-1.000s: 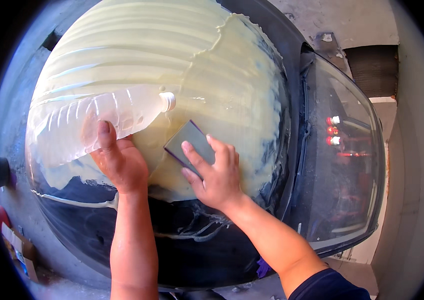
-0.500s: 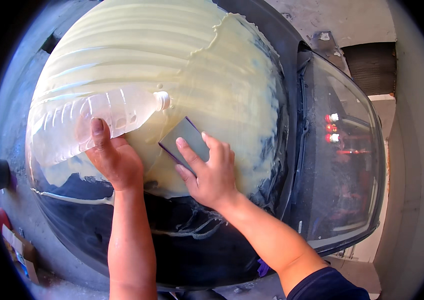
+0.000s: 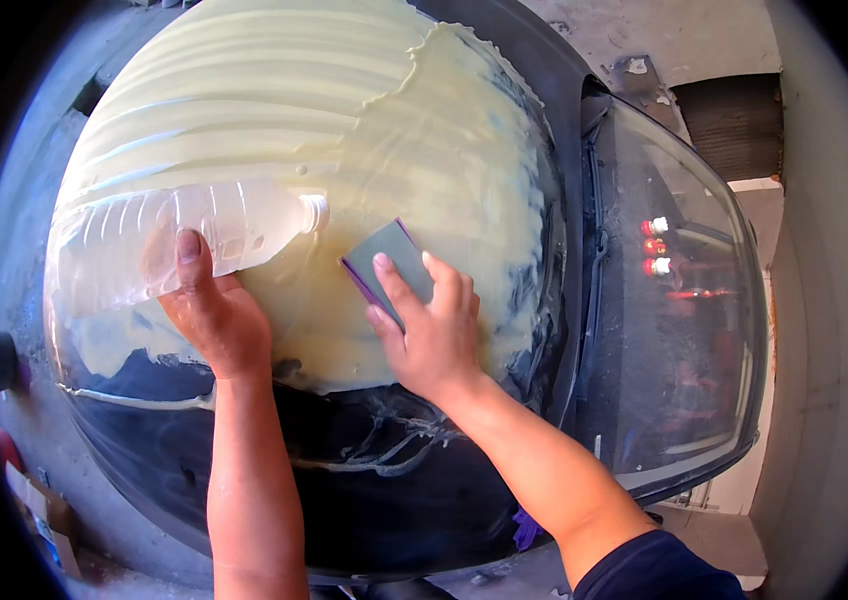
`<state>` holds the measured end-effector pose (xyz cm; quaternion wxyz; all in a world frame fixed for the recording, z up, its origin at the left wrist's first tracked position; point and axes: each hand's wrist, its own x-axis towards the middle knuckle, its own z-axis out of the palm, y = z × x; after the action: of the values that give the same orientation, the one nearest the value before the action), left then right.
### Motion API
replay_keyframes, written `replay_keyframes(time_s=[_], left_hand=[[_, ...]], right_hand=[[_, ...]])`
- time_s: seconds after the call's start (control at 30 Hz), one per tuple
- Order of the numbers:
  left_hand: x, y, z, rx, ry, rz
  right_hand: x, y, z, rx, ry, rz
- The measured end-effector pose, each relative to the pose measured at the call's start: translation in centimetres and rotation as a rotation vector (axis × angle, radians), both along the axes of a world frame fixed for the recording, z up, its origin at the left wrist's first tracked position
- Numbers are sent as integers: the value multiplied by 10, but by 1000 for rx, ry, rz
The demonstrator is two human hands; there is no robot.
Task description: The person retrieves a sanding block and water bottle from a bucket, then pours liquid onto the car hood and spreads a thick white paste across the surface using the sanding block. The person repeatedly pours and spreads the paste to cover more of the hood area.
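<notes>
A clear plastic bottle (image 3: 109,250) lies tilted in my left hand (image 3: 216,318), thumb on its near side and neck pointing right; the fingers behind it show only through the plastic. Under my right hand (image 3: 436,330) is a flat grey sanding pad (image 3: 396,262) with a purple edge, gripped at its side and pressed by the fingers on a car hood (image 3: 244,470). Most of the hood carries a cream-coloured coat (image 3: 444,150), ridged at the far left and smoother and wet around the pad. The near part of the hood is bare and black, with milky runs.
To the right stands the windshield (image 3: 679,380), with wipers (image 3: 594,220) along its base and small red and white ornaments (image 3: 655,246) behind the glass. A purple cloth-like thing (image 3: 526,528) hangs at the hood's near edge. A cardboard box (image 3: 42,510) sits on the floor at left.
The sanding pad and my right hand have slid a little to the right and away across the coat. My left hand and the bottle have shifted slightly left; the whole view has moved a little.
</notes>
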<state>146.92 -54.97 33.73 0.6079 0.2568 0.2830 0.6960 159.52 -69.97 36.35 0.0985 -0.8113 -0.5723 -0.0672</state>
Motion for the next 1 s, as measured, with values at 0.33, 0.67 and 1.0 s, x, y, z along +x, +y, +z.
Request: replay_keyframes(time_s=[0.33,0.67,1.0], left_hand=[[10,-6,5,-13,20,-57],[7,-7,2,-24,0,-94],[-3,-3,-12,2,138,-156]], right_hand=[[120,62,-1,106,-55,-191],[91,20,-2,92,-68,-128],[27,-24,-5,4,-42,-64]])
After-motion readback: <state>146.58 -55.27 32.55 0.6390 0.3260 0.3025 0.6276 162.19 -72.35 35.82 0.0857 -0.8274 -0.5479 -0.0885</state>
